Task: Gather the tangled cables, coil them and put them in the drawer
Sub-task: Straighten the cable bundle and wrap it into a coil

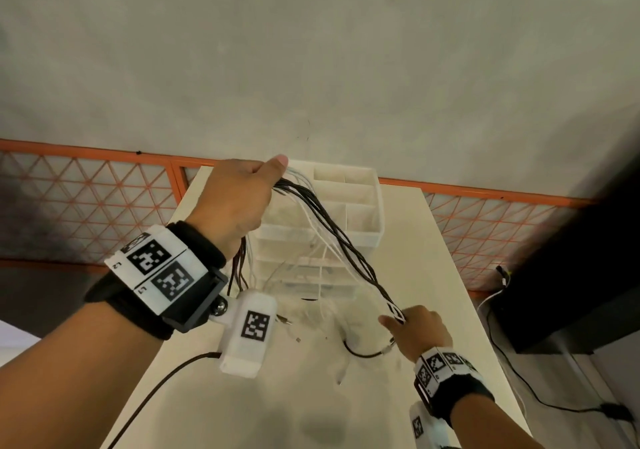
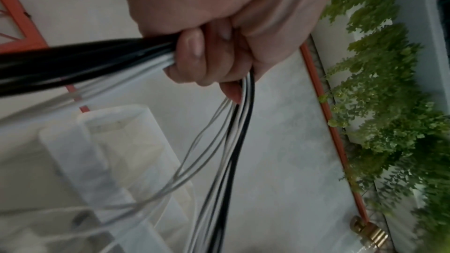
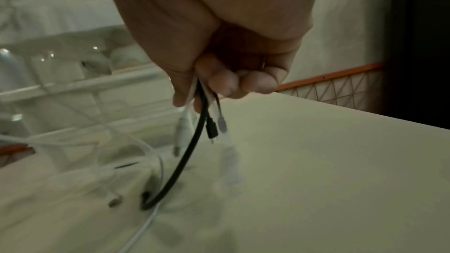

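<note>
The left hand, raised above the white drawer organiser, grips a bundle of black and white cables. The right hand, low over the desk in front of the organiser, clutches the bundle's plug ends. The organiser's open top compartments look bare; the drawer contents are too blurred to tell.

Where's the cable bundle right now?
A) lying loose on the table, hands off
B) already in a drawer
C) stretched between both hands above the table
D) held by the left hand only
C: the left hand grips one end of the cable bundle up high, and the right hand holds the other end lower, over the table.
</note>
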Demonstrator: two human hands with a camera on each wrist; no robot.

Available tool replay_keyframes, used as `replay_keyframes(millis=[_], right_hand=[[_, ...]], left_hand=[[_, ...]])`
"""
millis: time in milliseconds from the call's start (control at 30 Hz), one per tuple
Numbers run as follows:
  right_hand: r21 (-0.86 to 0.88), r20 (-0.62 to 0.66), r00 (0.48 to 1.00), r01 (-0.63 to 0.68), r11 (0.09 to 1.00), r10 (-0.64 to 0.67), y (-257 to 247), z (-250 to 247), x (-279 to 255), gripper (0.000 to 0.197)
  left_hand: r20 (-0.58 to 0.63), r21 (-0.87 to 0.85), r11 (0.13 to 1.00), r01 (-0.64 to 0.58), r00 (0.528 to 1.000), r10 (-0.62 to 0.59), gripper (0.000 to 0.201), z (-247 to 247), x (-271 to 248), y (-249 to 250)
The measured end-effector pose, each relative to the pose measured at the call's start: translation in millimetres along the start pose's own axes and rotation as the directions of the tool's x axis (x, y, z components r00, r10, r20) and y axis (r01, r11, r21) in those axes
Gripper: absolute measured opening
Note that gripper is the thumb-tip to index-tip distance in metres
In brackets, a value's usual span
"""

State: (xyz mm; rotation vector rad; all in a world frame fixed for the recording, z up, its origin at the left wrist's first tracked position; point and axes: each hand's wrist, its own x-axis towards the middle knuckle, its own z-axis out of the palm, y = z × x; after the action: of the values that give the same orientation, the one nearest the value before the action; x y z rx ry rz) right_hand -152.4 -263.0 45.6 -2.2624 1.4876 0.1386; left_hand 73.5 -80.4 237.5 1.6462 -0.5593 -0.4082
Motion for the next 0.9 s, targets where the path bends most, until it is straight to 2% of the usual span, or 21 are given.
replay_keyframes(millis=[67,200,300,367,400,467,500,533,567,633,700,800,900], right_hand=[[0.008,0.051,0.999,-0.003,1.000,0.002,0.1,-0.7,-2.0,0.037],[0.057,0.152,0.973,0.165,0.985,-0.172,-23.4,-36.0,-8.0,0.102],[0.253,0.090,0.901,0.392,0.885,-0.425,-62.3,-88.0,-35.3,0.120],[0.320,-0.045,0.839,0.527,0.788,-0.543,-92.5,-114.4,-55.7,0.114],[0.313,-0.112,0.809,0.580,0.752,-0.577,-107.0,-119.8,-62.6,0.102],[0.203,-0.225,0.750,0.660,0.723,-0.622,-128.1,-114.2,-65.8,0.061],[0.129,-0.251,0.740,0.665,0.736,-0.624,-133.9,-105.9,-62.6,0.038],[0.083,-0.244,0.761,0.634,0.769,-0.601,-135.0,-96.1,-57.5,0.023],[0.069,-0.207,0.807,0.576,0.814,-0.554,-131.2,-86.4,-50.2,0.022],[0.057,-0.089,0.901,0.430,0.901,-0.425,-110.9,-67.5,-30.7,0.033],[0.061,-0.033,0.954,0.299,0.952,-0.297,-83.7,-52.9,-12.1,0.042],[0.083,-0.073,0.987,0.149,0.985,-0.143,-54.0,-44.8,11.8,0.040],[0.094,-0.151,0.984,0.104,0.990,-0.089,-42.8,-54.7,26.8,0.035]], left_hand=[[0.042,0.023,1.000,0.002,0.999,-0.003,0.055,2.7,-3.6,0.6],[0.049,0.066,0.998,0.014,0.999,-0.018,0.057,9.3,-6.8,-4.7],[0.085,0.162,0.986,-0.036,0.996,0.022,0.054,16.1,-10.9,-9.5],[0.150,0.259,0.959,-0.111,0.986,0.073,0.052,24.1,-16.8,-9.7],[0.194,0.311,0.937,-0.157,0.976,0.099,0.053,28.8,-20.4,-9.2],[0.289,0.410,0.876,-0.254,0.947,0.139,0.053,38.3,-27.1,-8.1],[0.323,0.459,0.839,-0.290,0.935,0.146,0.052,41.4,-29.5,-8.1],[0.341,0.500,0.808,-0.312,0.928,0.148,0.051,42.6,-31.3,-7.8],[0.344,0.530,0.784,-0.323,0.927,0.149,0.050,41.3,-31.5,-7.9],[0.316,0.561,0.765,-0.317,0.936,0.156,0.044,32.4,-29.4,-6.1],[0.290,0.563,0.775,-0.285,0.947,0.138,0.034,19.8,-25.9,-4.2],[0.354,0.583,0.762,-0.281,0.932,0.073,0.028,6.8,-24.2,-7.3],[0.424,0.628,0.722,-0.288,0.906,-0.007,0.033,4.7,-25.1,-20.2]])
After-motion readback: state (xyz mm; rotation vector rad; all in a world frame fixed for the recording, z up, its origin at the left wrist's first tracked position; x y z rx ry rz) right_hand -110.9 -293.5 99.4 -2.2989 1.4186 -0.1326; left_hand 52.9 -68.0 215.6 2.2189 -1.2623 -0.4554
